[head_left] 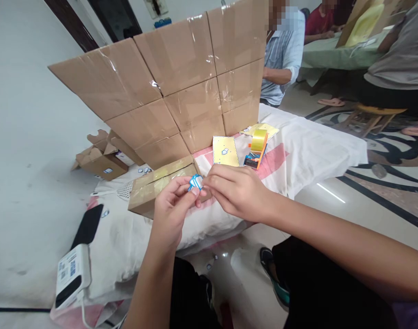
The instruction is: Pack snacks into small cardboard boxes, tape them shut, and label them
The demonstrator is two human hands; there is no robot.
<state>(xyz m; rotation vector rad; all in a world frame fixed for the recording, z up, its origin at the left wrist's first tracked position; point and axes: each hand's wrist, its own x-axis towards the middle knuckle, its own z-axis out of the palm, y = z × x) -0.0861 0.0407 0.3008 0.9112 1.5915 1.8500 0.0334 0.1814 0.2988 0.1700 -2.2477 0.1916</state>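
Between the fingers of my left hand (174, 201) is a small blue-and-white sticker (195, 182), held above the table. My right hand (236, 187) comes in from the right with its thumb and fingertips pinched at the sticker's edge. Just beneath and behind the hands lies a taped cardboard box (143, 196). A yellow sheet (225, 151) with a similar blue-and-white figure on it lies beyond my right hand. Right of the sheet stands an orange-and-blue tape dispenser (258, 148) with a yellowish roll.
A tall wall of taped cardboard boxes (181, 82) stands across the back. An open carton (108, 164), a white perforated scoop (124, 191), a black flat object (87, 226) and a white device with a cable (73, 274) sit at left. People (284, 55) are beyond the table.
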